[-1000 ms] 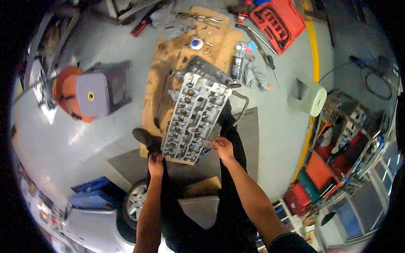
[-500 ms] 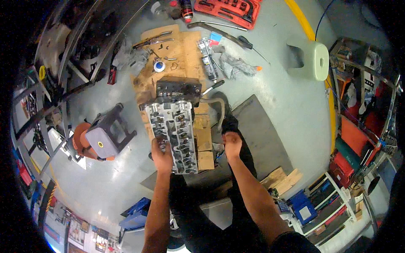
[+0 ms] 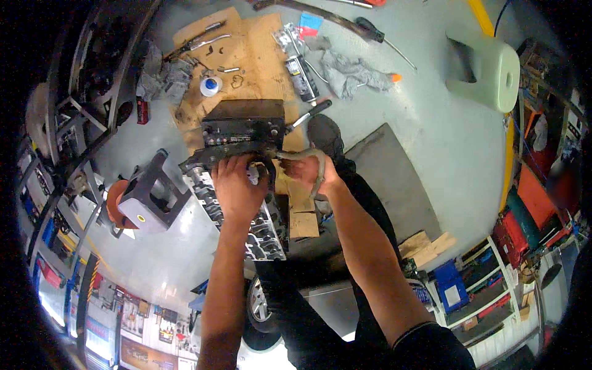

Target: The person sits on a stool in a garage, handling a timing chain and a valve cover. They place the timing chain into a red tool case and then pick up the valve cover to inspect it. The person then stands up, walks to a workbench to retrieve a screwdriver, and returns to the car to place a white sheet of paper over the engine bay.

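Observation:
A silver cylinder head (image 3: 266, 237) lies in front of me, slanting from far left to near right. Over its far part my left hand (image 3: 237, 188) is laid, fingers curled down and thumb to the right side, gripping it. A dark bar-shaped part (image 3: 225, 152) crosses the far end. My right hand (image 3: 317, 176) reaches in from the right with fingers stretched toward that end; the fingertips are partly hidden. A bent grey hose (image 3: 321, 163) passes over this hand. Just beyond stands a black block-like case (image 3: 243, 117) with small parts along its front.
Stained cardboard (image 3: 256, 52) holds a small blue-and-white tub (image 3: 211, 86) and hand tools. Right of it lie a spray can (image 3: 301, 80), a crumpled grey rag (image 3: 348, 71) and a screwdriver (image 3: 385, 42). Stools stand left, grey (image 3: 145, 206), and right, pale green (image 3: 493, 74).
My left hand has slid to the cylinder head's far part, and the head has turned to a slant. My right hand has moved forward and left to the hose. The view has shifted.

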A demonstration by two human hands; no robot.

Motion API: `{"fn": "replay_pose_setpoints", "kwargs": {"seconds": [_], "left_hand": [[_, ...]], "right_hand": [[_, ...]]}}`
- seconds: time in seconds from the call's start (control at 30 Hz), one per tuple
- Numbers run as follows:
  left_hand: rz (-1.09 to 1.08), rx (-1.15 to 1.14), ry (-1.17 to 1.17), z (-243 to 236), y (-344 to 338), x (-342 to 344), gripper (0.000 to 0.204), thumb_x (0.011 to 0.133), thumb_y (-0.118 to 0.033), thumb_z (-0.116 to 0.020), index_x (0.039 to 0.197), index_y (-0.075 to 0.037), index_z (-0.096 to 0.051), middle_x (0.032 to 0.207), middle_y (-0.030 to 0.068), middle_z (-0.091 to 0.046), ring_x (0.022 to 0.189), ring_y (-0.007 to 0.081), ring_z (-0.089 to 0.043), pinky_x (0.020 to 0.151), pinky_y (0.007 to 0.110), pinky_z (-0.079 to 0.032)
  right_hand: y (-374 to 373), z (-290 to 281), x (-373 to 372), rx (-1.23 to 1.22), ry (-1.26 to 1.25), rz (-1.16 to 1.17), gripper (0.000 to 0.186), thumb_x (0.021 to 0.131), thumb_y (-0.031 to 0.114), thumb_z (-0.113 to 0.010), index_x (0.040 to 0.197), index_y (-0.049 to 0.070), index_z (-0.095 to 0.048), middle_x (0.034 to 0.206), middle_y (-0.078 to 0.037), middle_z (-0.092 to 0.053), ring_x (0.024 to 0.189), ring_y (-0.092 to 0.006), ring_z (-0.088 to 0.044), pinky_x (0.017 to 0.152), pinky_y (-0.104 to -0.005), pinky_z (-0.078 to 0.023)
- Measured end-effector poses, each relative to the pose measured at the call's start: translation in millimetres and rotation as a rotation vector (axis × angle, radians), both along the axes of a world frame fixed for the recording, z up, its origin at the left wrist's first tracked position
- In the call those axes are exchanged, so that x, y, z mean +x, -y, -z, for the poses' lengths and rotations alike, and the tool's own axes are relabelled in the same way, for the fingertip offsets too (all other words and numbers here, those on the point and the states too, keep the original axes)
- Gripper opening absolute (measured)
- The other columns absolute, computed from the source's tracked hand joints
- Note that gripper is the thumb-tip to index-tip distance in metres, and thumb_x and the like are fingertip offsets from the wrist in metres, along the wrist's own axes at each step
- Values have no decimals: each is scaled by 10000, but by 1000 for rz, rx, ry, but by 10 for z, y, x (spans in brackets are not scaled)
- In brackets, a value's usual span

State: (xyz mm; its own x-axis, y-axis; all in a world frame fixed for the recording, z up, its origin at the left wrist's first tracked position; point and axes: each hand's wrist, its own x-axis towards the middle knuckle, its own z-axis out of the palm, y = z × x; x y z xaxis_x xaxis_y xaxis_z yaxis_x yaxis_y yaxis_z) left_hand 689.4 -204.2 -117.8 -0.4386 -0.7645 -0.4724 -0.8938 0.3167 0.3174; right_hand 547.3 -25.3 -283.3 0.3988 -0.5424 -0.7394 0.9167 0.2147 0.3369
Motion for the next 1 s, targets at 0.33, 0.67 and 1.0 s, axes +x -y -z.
{"fn": "replay_pose_setpoints", "kwargs": {"seconds": [0.33, 0.67, 1.0], "left_hand": [[45, -24, -35, 102, -42, -13, 354, 620, -142, -792, 918, -30, -636, 949, 146, -644, 918, 378, -558, 867, 480, -435], [31, 31, -5, 123, -51, -74, 385, 605, -151, -806, 945, -46, -657, 1003, 130, -658, 983, 367, -567, 916, 479, -434], [162, -68, 51, 224, -131, -63, 537, 634, -184, -805, 1095, -29, -580, 1119, 153, -623, 1079, 417, -502, 944, 544, -396]], "right_hand": [[195, 108, 64, 76, 32, 42, 866, 974, 630, -472, 1353, -148, -454, 1348, -273, -553, 1286, -380, -512, 1155, -481, -351], [225, 98, 109, 93, -101, 181, 639, 1018, 511, -464, 1267, -68, -576, 1254, -209, -642, 1223, -374, -571, 1111, -471, -399], [-1341, 803, 1489, 226, -724, -472, 298, 979, 202, -543, 1222, 62, -644, 1121, -155, -686, 1087, -328, -637, 918, -432, -487]]}}
